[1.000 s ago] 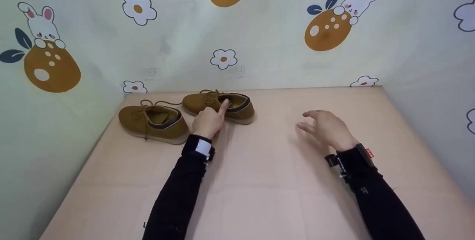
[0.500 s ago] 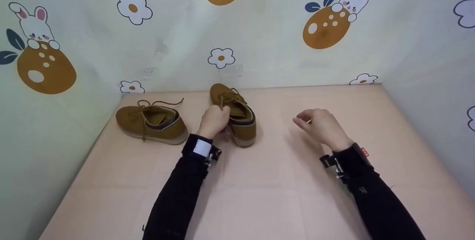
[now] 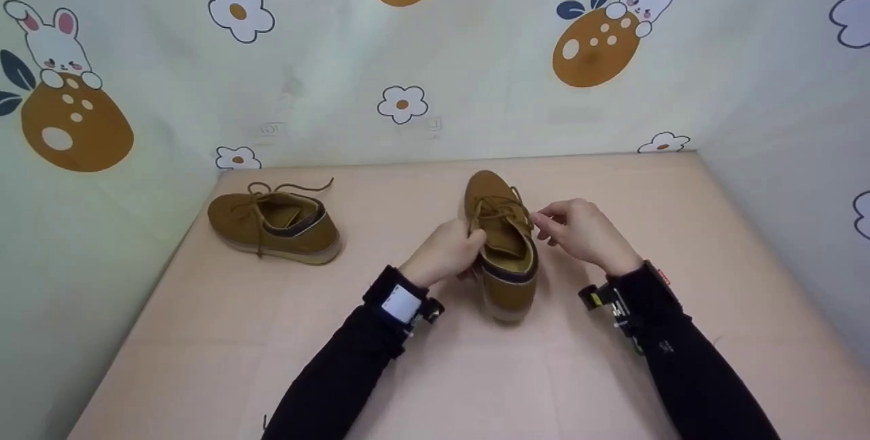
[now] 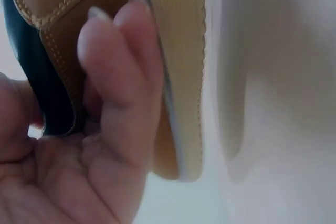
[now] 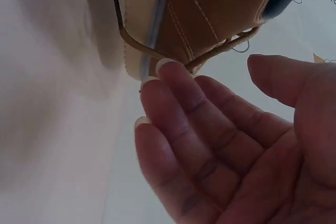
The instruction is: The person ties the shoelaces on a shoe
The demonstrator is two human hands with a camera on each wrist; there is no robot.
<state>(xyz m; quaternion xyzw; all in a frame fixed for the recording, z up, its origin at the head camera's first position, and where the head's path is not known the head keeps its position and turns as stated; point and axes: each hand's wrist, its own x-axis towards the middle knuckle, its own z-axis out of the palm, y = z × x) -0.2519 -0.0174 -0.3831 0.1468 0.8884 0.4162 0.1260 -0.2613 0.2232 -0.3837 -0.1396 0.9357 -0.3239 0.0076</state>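
My left hand [image 3: 445, 251] grips a brown lace-up shoe [image 3: 510, 290] by the left side of its collar. In the left wrist view the thumb is inside the opening and the fingers [image 4: 118, 77] lie along the outer side, above the pale sole [image 4: 181, 77]. The shoe's toe points away toward the back wall. At its right side is my right hand [image 3: 588, 232], fingertips close by the laces. The right wrist view shows a loose lace end [image 5: 142, 48] at those fingertips, with the thumb apart from the fingers.
The matching brown shoe [image 3: 272, 229] rests at the back left of the table [image 3: 204, 372], toe pointing left, its lace [image 3: 306, 187] trailing behind it. A patterned cloth wall [image 3: 489, 52] with rabbits and flowers closes off the back and sides.
My left hand has taken hold of the second shoe, turned its toe from left to away from me, and brought it right and nearer. My right hand's fingers have drawn closer together.
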